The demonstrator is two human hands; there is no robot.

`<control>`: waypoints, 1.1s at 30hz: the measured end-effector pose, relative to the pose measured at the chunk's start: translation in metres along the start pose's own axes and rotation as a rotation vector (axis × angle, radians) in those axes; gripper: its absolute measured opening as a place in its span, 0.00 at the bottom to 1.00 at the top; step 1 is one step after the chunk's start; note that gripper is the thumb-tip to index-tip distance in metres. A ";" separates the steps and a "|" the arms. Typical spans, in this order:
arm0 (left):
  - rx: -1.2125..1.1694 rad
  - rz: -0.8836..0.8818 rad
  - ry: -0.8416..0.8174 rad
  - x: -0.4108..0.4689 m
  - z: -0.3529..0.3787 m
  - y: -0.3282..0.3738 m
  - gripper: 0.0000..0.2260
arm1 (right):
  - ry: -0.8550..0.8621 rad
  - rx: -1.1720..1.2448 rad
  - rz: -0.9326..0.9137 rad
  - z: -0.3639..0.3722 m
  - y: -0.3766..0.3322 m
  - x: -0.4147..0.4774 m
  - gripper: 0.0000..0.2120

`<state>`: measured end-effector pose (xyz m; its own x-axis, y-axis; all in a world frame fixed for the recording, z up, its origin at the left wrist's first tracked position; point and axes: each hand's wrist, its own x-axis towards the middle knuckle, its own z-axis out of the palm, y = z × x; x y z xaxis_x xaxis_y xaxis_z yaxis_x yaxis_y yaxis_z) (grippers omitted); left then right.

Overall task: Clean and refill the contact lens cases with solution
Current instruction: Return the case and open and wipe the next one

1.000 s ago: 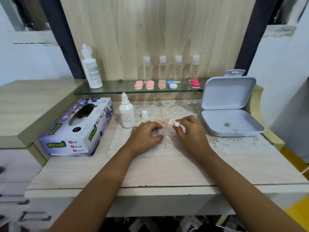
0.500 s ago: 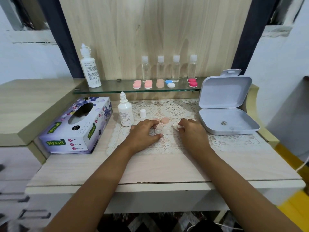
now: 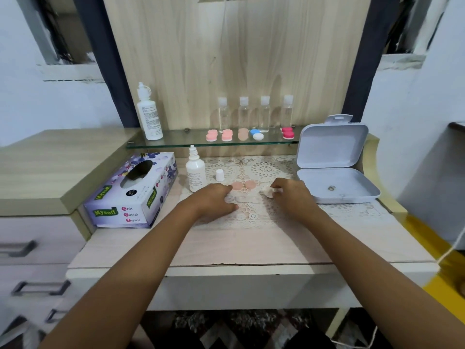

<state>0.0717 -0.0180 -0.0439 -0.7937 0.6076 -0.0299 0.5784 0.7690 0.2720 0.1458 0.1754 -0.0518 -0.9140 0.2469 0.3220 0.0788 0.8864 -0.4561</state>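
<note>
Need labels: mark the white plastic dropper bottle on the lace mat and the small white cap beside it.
White plastic dropper bottle [image 3: 195, 176], head view, labelled body.
Small white cap [image 3: 220, 175], head view, side wall.

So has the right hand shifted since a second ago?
Yes. The right hand, pinching the tissue wad, has pulled slightly right, away from the pink caps and toward the white box.
</note>
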 end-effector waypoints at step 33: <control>-0.093 -0.190 0.176 -0.215 -0.053 -0.081 0.18 | -0.115 0.196 -0.570 0.043 -0.180 -0.062 0.09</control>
<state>0.1856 -0.2220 -0.0081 -0.9114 0.4043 0.0765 0.4030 0.8392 0.3653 0.1714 -0.0163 -0.0254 -0.8286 -0.2983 0.4738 -0.4998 0.7755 -0.3858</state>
